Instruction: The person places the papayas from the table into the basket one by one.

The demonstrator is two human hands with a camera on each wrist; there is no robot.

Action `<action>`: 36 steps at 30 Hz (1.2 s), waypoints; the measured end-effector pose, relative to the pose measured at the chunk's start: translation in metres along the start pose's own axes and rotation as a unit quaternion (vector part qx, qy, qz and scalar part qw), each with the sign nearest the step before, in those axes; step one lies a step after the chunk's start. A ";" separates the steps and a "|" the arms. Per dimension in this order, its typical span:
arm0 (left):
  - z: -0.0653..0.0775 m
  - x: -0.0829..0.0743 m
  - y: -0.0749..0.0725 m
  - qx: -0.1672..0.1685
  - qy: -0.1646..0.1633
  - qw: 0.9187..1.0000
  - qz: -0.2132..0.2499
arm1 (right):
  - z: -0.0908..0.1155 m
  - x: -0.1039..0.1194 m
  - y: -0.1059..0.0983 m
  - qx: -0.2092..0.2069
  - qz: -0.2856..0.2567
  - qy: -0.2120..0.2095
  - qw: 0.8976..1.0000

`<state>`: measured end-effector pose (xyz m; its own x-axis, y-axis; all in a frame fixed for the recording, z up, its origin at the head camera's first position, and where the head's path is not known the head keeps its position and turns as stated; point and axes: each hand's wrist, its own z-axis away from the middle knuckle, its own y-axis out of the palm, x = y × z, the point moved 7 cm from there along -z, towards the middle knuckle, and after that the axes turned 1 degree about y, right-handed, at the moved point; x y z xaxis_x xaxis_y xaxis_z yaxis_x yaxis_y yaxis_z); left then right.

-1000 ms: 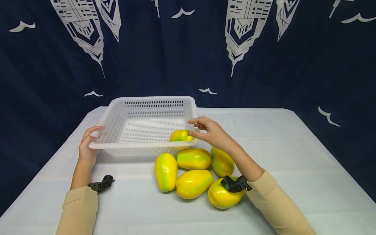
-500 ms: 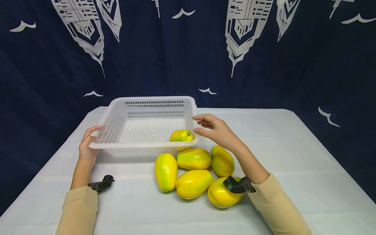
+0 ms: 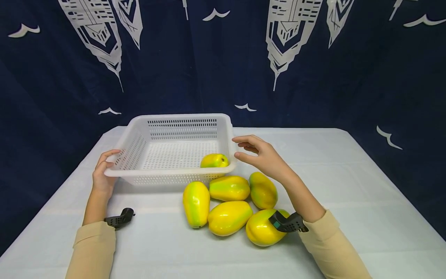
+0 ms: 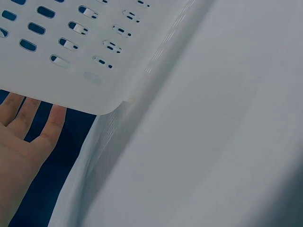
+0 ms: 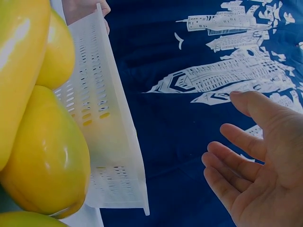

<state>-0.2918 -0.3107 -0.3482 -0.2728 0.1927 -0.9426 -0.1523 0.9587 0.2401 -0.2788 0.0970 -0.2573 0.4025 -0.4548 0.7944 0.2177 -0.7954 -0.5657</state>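
A white plastic basket (image 3: 181,170) with slotted walls stands on the table. My left hand (image 3: 103,174) grips its left rim near the front corner; in the left wrist view, fingers (image 4: 52,125) show against the rim. One yellow-green papaya (image 3: 214,160) lies inside at the front right corner. My right hand (image 3: 259,155) hovers just right of the basket's right rim, fingers loosely bent and holding nothing. In the right wrist view the palm (image 5: 270,161) faces the basket wall with a gap between.
Several more papayas lie in front of the basket, including a left one (image 3: 196,204), a middle one (image 3: 230,218) and a right one (image 3: 263,228) under the right wrist's black camera (image 3: 287,223). A dark blue curtain (image 3: 223,69) hangs behind the white-covered table (image 3: 348,186).
My right hand has drawn back to the right, from over the basket's right rim to beside it. The left hand, basket and papayas stay in place.
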 end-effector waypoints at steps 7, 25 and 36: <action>0.000 0.000 0.000 -0.003 -0.006 1.000 -0.019 | 0.004 -0.002 -0.002 0.001 -0.004 -0.001 1.000; 0.000 0.001 -0.001 -0.005 -0.011 0.999 -0.032 | 0.019 0.004 -0.010 -0.013 -0.002 -0.020 1.000; 0.000 0.001 -0.002 -0.006 -0.010 0.999 -0.031 | 0.026 0.001 -0.014 -0.021 -0.006 -0.025 0.999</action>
<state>-0.2916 -0.3121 -0.3500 -0.2437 0.1376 -0.9600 -0.1788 0.9666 0.1839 -0.2583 0.1176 -0.2543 0.4440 -0.4251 0.7888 0.1856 -0.8176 -0.5451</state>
